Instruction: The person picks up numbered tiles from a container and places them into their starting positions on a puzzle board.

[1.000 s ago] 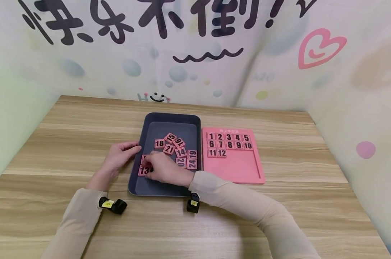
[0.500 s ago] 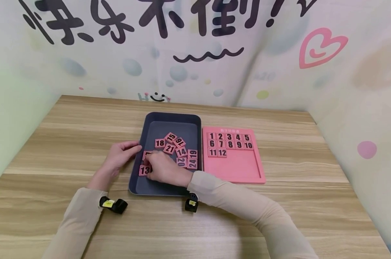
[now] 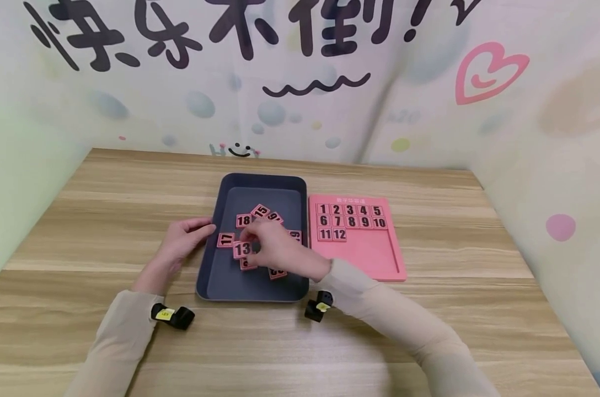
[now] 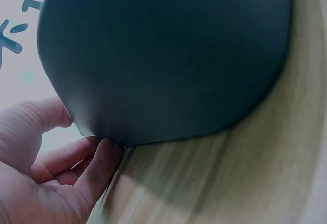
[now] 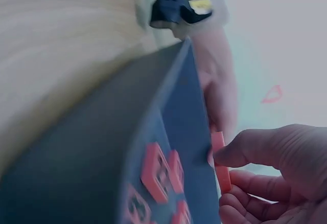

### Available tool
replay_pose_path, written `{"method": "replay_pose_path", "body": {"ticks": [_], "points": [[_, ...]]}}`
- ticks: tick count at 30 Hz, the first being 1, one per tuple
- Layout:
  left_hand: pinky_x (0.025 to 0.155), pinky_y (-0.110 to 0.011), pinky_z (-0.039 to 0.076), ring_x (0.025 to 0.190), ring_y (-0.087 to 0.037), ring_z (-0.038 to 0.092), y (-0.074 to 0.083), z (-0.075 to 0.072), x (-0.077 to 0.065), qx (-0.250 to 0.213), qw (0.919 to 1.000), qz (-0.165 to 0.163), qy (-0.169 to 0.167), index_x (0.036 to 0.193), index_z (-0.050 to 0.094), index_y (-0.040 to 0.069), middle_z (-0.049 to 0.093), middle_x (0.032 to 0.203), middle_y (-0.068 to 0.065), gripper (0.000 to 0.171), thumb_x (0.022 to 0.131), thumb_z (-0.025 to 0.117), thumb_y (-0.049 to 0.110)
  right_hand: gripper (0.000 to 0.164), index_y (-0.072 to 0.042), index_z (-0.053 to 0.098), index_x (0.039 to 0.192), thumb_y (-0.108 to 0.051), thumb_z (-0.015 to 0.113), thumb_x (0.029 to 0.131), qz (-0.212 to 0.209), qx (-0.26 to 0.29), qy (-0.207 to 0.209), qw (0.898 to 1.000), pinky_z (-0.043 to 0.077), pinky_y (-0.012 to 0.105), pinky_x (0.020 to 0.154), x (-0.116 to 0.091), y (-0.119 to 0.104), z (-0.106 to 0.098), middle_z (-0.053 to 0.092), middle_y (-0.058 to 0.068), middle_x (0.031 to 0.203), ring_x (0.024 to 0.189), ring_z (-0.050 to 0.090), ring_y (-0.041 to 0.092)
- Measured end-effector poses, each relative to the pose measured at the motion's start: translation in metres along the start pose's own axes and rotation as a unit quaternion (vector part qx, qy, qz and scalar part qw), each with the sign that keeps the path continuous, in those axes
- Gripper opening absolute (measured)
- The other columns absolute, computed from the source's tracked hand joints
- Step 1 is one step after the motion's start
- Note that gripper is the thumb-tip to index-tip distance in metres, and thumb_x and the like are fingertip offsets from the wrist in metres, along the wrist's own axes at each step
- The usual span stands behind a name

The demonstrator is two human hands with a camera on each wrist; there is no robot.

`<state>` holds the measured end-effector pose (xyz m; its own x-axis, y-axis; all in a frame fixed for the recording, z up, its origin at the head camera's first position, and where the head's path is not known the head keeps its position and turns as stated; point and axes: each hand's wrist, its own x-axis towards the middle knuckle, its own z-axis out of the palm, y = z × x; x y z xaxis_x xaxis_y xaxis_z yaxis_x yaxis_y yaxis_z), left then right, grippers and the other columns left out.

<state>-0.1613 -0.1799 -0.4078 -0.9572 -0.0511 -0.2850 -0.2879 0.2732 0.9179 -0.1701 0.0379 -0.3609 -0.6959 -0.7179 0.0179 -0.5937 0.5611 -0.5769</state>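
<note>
In the head view my right hand (image 3: 282, 249) pinches a pink number tile marked 13 (image 3: 242, 250) above the dark blue tray (image 3: 230, 284). The right wrist view shows that tile (image 5: 223, 178) edge-on between thumb and fingers. My left hand (image 3: 177, 247) holds the tray's left edge, thumb at the rim; the left wrist view shows its fingertips (image 4: 110, 150) against the outer wall. Tile 17 (image 3: 225, 240) lies near the left wall, tile 18 (image 3: 243, 220) and tile 15 (image 3: 260, 212) farther back. My right hand partly covers several other tiles.
Right beside the tray lies a pink puzzle board (image 3: 359, 259), with tiles 1 to 12 in order in its upper rows. Both sit on a wood-grain table (image 3: 444, 264). A printed wall cloth (image 3: 300, 127) stands behind the table.
My right hand has lifted tile 13 from the tray's front left and carried it right and back. Tile 17 is uncovered. Some tiles have shifted towards the front. My left hand stays.
</note>
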Motion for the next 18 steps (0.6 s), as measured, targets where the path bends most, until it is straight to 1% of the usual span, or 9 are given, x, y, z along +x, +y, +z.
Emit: {"method": "replay_pose_path", "body": {"ticks": [5, 9, 14, 18], "points": [[0.082, -0.012, 0.043, 0.125, -0.025, 0.042, 0.001, 0.000, -0.001, 0.000, 1.0000, -0.005, 0.005, 0.133, 0.048, -0.005, 0.047, 0.136, -0.021, 0.049, 0.093, 0.057, 0.022, 0.025, -0.003, 0.067, 0.099, -0.005, 0.073, 0.075, 0.007, 0.003, 0.039, 0.999, 0.046, 0.019, 0.071, -0.016, 0.014, -0.017, 0.059, 0.005, 0.090, 0.083, 0.055, 0.017], [0.083, -0.012, 0.044, 0.125, -0.025, 0.042, 0.001, 0.001, -0.002, 0.005, 0.9999, -0.010, 0.007, 0.134, 0.048, -0.004, 0.047, 0.136, -0.020, 0.050, 0.093, 0.058, 0.023, 0.027, -0.002, 0.067, 0.099, -0.003, 0.075, 0.072, 0.019, 0.010, 0.059, 0.998, 0.047, 0.020, 0.071, -0.029, 0.025, -0.028, 0.059, 0.006, 0.089, 0.083, 0.055, 0.019], [0.086, -0.015, 0.044, 0.125, -0.024, 0.042, 0.001, 0.002, -0.003, 0.006, 0.9998, -0.016, 0.005, 0.135, 0.047, -0.003, 0.047, 0.137, -0.019, 0.051, 0.093, 0.058, 0.025, 0.029, 0.001, 0.067, 0.099, 0.000, 0.075, 0.071, 0.036, 0.013, 0.076, 0.996, 0.050, 0.027, 0.072, -0.047, 0.043, -0.040, 0.061, 0.007, 0.090, 0.082, 0.057, 0.021], [0.085, -0.015, 0.044, 0.123, -0.023, 0.043, 0.002, 0.002, -0.003, 0.006, 0.9998, -0.018, 0.005, 0.135, 0.047, -0.002, 0.047, 0.137, -0.019, 0.051, 0.093, 0.058, 0.025, 0.030, 0.002, 0.066, 0.099, 0.004, 0.073, 0.070, 0.046, 0.015, 0.095, 0.994, 0.051, 0.030, 0.071, -0.061, 0.060, -0.048, 0.062, 0.008, 0.087, 0.080, 0.056, 0.020]]}}
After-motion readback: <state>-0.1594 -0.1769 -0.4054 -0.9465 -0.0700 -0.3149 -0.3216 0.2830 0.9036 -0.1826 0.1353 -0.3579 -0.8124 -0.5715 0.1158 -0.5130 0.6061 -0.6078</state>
